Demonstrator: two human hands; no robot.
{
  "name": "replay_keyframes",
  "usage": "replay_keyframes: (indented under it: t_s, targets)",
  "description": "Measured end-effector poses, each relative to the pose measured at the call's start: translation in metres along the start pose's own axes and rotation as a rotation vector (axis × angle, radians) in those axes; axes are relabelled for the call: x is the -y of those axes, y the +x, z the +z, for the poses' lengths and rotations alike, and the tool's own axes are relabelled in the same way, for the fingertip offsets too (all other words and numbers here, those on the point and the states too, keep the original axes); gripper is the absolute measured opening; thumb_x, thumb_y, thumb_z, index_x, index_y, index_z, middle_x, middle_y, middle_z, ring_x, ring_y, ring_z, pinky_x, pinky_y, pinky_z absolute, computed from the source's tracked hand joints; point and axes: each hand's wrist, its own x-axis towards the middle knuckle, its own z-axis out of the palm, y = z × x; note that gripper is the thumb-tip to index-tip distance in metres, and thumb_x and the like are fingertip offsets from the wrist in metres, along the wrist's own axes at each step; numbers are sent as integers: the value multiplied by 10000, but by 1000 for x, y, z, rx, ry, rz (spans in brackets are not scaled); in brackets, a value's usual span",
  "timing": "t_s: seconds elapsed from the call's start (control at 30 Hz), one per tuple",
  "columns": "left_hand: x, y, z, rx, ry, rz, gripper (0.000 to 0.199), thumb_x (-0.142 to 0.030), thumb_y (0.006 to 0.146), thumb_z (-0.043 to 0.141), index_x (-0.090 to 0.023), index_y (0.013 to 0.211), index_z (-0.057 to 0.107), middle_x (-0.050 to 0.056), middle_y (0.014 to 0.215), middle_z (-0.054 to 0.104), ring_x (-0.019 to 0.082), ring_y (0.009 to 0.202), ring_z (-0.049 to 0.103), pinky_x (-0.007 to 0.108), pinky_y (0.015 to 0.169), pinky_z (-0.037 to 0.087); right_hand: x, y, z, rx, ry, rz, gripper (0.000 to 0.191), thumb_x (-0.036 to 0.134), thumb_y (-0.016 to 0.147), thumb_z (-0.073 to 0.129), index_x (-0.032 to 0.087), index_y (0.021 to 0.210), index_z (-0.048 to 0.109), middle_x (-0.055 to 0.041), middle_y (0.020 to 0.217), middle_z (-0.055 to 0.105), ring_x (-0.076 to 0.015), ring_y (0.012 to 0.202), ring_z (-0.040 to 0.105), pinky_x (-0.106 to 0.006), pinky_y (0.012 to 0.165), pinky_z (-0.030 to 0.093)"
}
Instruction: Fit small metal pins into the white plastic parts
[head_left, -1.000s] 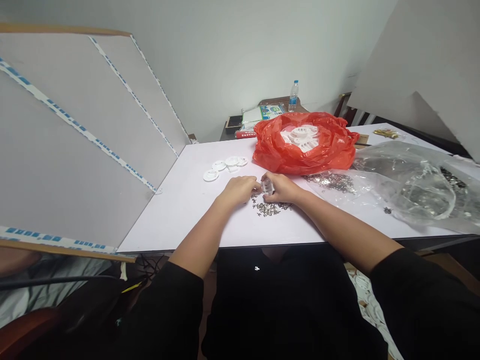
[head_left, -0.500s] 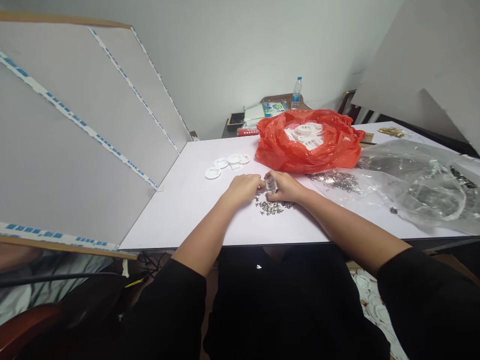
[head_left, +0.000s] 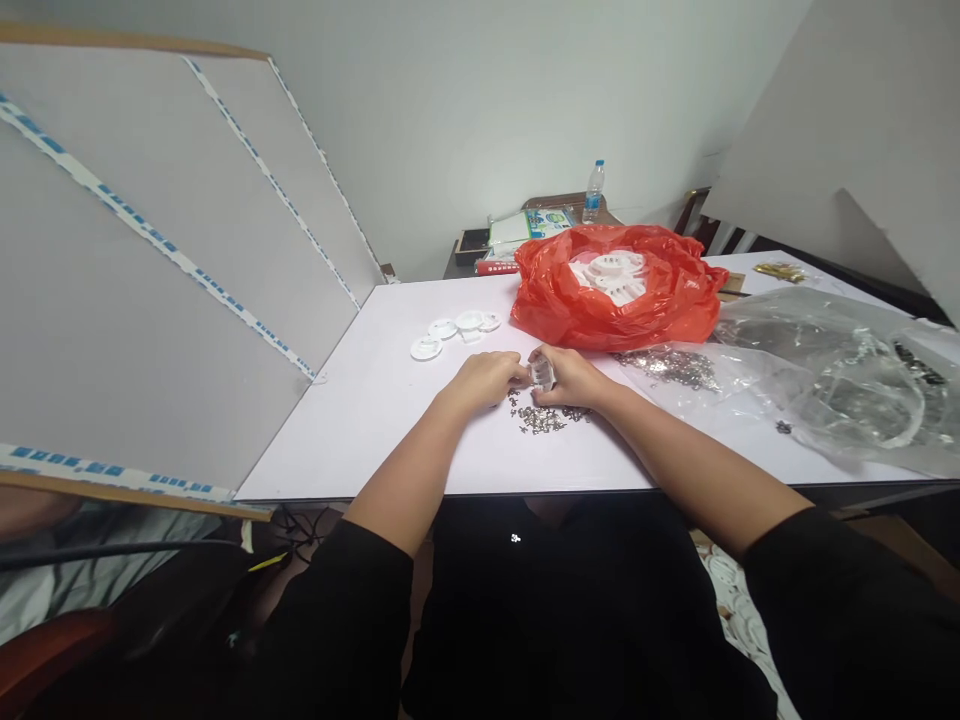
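My right hand (head_left: pixel 568 378) is closed round a small clear plastic piece (head_left: pixel 541 375), held just above the table. Against its left side are the bent fingers of my left hand (head_left: pixel 491 380); they are pressed together, and whatever they pinch is too small to make out. Small metal parts (head_left: pixel 543 418) lie in a loose pile below both hands. Several white round plastic pieces (head_left: pixel 471 320) rest on the table beyond my left hand. Behind my right hand stands an open red plastic bag (head_left: pixel 540 300) with white plastic pieces (head_left: pixel 619 275) inside.
Clear plastic bags (head_left: pixel 840 400) with metal parts spread over the right of the white table (head_left: pixel 337 440). A tall grey partition (head_left: pixel 187 200) borders its left side. A water bottle (head_left: pixel 593 192) stands behind the red bag. A small packet of gold-coloured parts (head_left: pixel 780 272) lies back right.
The view has shifted very slightly. Both hands stay in nearly the same place, and the clear piece in my right hand looks slightly turned.
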Motion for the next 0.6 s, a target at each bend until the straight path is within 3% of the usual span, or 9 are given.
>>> replay_keyframes:
  t_s: [0.1,0.3,0.47,0.53,0.6]
  targets:
    - [14,-2,-2,-59,-130,53,241,-201,873,599,-282,1002,785,56,818,599,170,765,516,306,674,317,1,1,-4,-19,122,39,594,351,642,726,99,1155,566,-60,979,644,-106,834,572,-191,754,403]
    - [11,4,0,-432,-596,73,314,-330,833,718,-235,1131,749,75,954,602,136,756,512,294,682,425,12,9,-8,-233,721,296,798,623,551,795,109,1117,566,-75,977,615,-92,772,543,-203,676,426]
    - [0,13,8,-488,-855,104,295,-404,729,814,-176,906,754,60,962,567,79,662,474,263,616,408,22,12,-2,-16,1099,245,882,907,622,601,95,964,553,-41,724,511,-66,625,451,-195,571,344]
    - [-1,13,8,-484,-941,51,365,-453,664,853,-151,830,732,57,919,585,88,672,507,259,622,411,21,12,0,64,1148,210,923,956,655,505,106,1010,551,-43,718,516,-71,618,452,-198,569,348]
    - [-1,11,5,-465,-1031,-13,438,-515,641,857,-133,785,697,47,831,594,98,668,531,255,627,412,19,12,0,53,1124,181,938,959,678,479,116,1086,538,-49,753,547,-79,634,480,-201,579,372]
